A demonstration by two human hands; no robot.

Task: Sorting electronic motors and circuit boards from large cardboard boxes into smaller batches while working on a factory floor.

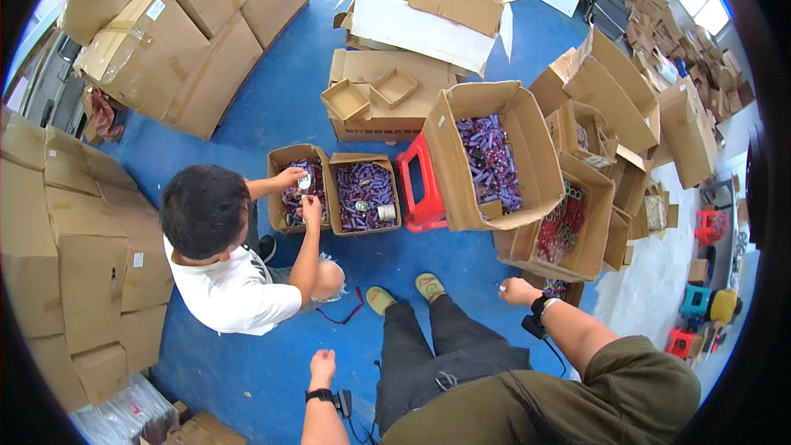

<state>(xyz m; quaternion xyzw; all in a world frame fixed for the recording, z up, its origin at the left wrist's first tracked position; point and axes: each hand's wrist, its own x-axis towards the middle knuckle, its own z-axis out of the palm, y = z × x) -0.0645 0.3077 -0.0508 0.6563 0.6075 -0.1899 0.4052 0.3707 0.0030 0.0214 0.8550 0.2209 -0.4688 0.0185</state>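
Note:
My left hand (322, 367) hangs beside my left leg, its fingers curled, with nothing visible in them. Out to the right, my right hand (521, 291) is closed; a tiny whitish bit (502, 288) shows at its fingertips, too small to name. That hand is nearest to an open carton (595, 257) holding red and pale pieces. Ahead of me a large open carton (540, 173) is part filled with small purple pieces (494, 166). Two smaller cartons of similar pieces stand on the floor, including one (362, 233) with a white roll (386, 213) inside.
A crouching person (231, 272) at left handles a small pale item over the left small carton (282, 218). A red plastic stool (422, 185) is beside the large carton. Stacked cartons (91, 255) line the left side. A red cord (344, 313) lies on the blue floor.

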